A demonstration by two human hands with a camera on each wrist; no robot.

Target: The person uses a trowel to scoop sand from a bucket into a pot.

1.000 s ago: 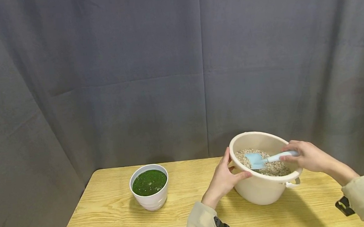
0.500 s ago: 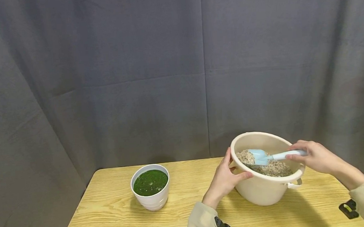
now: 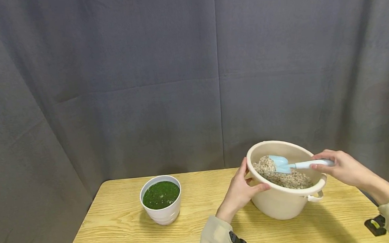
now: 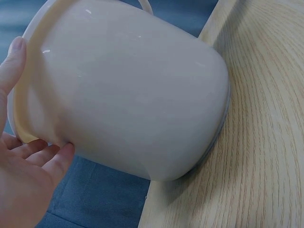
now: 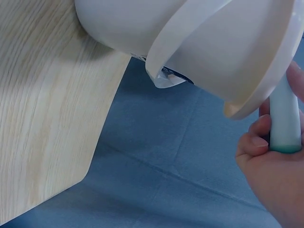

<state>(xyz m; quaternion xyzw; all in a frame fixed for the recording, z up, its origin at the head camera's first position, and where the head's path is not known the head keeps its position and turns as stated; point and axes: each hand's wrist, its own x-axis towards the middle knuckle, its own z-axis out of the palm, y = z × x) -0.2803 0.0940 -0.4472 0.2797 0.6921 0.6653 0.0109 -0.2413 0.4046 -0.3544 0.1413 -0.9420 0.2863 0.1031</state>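
A cream bucket [image 3: 280, 205] stands at the right of the table, tilted, partly filled with small beige pebbles [image 3: 293, 180]. My left hand [image 3: 238, 194] grips its left rim, the thumb at the near edge and the fingers along the outside wall [image 4: 128, 85]. With my right hand [image 3: 342, 167] I hold the pale handle [image 5: 285, 116] of a small hand trowel [image 3: 282, 164], reaching in over the right rim. The trowel's light blue blade is inside the bucket, with pebbles heaped at its left end. The handle end shows in the right wrist view.
To the left on the wooden table [image 3: 121, 230] stands a white pot [image 3: 164, 215] with a green mossy surface [image 3: 160, 195] inside. A white side handle [image 3: 315, 197] sticks out from the bucket's right. Grey curtains [image 3: 158, 82] hang behind the table.
The right hand and trowel have moved to the right, and the blade has tipped up with pebbles heaped at it. My left hand keeps its grip on the rim.
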